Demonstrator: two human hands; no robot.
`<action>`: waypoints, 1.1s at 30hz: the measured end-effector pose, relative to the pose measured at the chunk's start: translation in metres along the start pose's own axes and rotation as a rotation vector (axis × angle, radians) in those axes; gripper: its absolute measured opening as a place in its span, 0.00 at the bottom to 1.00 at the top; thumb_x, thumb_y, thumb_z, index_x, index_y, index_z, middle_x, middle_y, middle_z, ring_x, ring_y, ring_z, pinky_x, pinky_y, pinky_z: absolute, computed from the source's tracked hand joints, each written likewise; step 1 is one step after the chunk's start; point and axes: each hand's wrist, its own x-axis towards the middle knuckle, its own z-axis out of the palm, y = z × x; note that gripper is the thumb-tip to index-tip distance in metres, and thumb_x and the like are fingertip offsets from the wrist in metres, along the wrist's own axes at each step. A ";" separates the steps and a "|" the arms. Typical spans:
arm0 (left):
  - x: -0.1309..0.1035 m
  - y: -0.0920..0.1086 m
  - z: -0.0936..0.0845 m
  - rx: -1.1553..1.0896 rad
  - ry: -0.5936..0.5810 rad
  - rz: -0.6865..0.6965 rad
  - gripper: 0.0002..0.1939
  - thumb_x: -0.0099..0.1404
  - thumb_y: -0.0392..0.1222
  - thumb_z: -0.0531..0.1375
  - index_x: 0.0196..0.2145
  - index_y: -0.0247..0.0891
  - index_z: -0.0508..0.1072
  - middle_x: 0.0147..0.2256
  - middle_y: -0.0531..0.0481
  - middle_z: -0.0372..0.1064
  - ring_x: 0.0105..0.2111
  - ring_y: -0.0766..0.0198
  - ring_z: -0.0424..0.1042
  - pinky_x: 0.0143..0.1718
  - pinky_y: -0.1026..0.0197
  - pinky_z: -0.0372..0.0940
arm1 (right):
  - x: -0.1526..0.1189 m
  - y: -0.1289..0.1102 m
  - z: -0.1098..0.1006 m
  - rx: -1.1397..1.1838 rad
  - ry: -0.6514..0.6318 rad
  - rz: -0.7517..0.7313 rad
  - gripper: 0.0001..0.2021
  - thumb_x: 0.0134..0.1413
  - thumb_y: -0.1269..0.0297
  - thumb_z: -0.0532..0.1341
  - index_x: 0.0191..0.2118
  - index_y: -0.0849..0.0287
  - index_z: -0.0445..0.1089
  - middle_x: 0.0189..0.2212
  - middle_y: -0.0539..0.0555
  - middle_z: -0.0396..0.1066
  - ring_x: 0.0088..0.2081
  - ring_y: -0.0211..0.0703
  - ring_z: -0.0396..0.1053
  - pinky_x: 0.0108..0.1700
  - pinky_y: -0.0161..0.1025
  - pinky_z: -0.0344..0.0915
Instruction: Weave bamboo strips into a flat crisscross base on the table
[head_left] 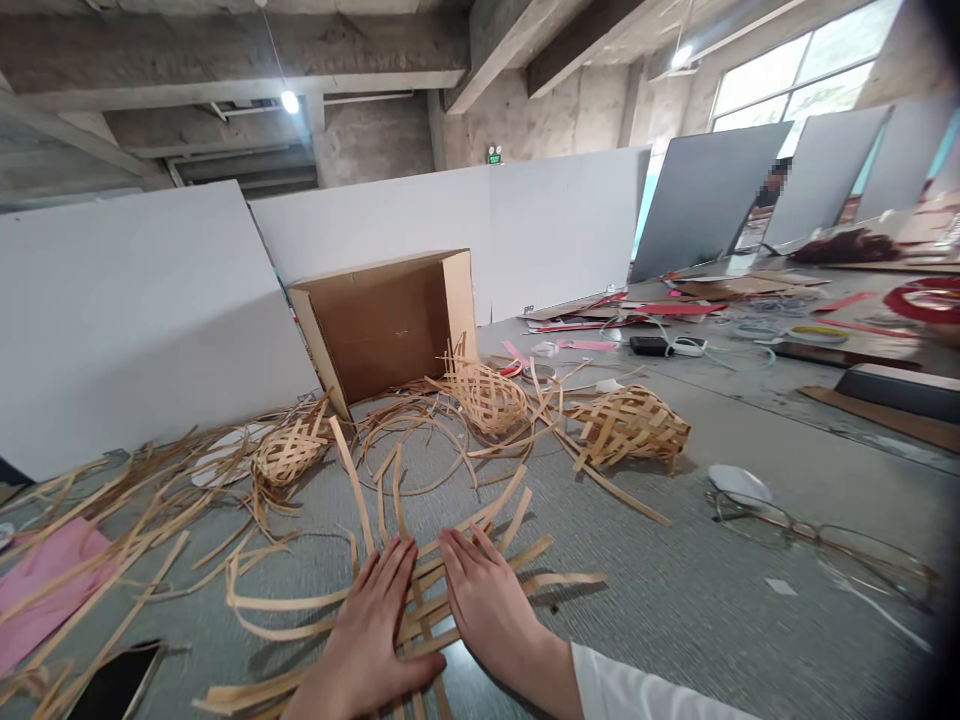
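Note:
Crossed flat bamboo strips lie on the grey tabletop, interlaced in the middle, with long loose ends reaching out on all sides. My left hand rests flat on the left part of this weave, fingers stretched forward and thumb out to the right. On its right side lies my right hand, palm down, fingers extended and close together over the strips. Neither hand is wrapped round anything. Part of the weave is hidden beneath both palms. Several strip ends curl upward beyond the fingertips.
Three woven bamboo pieces lie farther back, among loose strips. An open cardboard box stands behind them. Eyeglasses and a white disc are at right; a phone and pink sheet at left.

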 end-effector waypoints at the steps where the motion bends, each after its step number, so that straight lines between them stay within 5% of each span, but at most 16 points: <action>1: 0.000 0.000 0.000 -0.002 0.002 0.000 0.53 0.50 0.50 0.65 0.66 0.38 0.42 0.66 0.42 0.40 0.65 0.48 0.42 0.63 0.42 0.46 | 0.000 0.000 0.000 -0.001 0.001 0.003 0.21 0.60 0.72 0.50 0.57 0.69 0.63 0.56 0.63 0.63 0.58 0.47 0.60 0.63 0.44 0.46; 19: -0.002 0.008 -0.009 -0.049 -0.067 -0.048 0.54 0.49 0.57 0.66 0.66 0.41 0.43 0.66 0.43 0.41 0.64 0.46 0.43 0.63 0.42 0.43 | -0.005 0.001 0.005 -0.042 -0.049 -0.028 0.22 0.60 0.68 0.51 0.59 0.67 0.62 0.58 0.62 0.60 0.59 0.51 0.59 0.60 0.45 0.55; 26: -0.008 0.004 -0.004 -0.073 0.019 0.029 0.45 0.58 0.62 0.59 0.65 0.44 0.45 0.65 0.44 0.44 0.64 0.46 0.46 0.62 0.40 0.46 | -0.008 0.004 0.009 -0.055 -0.024 -0.083 0.22 0.60 0.65 0.52 0.59 0.67 0.62 0.57 0.65 0.61 0.58 0.55 0.60 0.58 0.47 0.58; 33: -0.011 0.011 -0.008 -0.120 0.086 0.055 0.27 0.60 0.55 0.60 0.54 0.45 0.64 0.61 0.44 0.55 0.60 0.49 0.55 0.60 0.45 0.52 | -0.009 0.015 0.015 -0.043 0.016 -0.167 0.22 0.59 0.60 0.54 0.57 0.62 0.65 0.57 0.65 0.62 0.57 0.56 0.62 0.56 0.48 0.59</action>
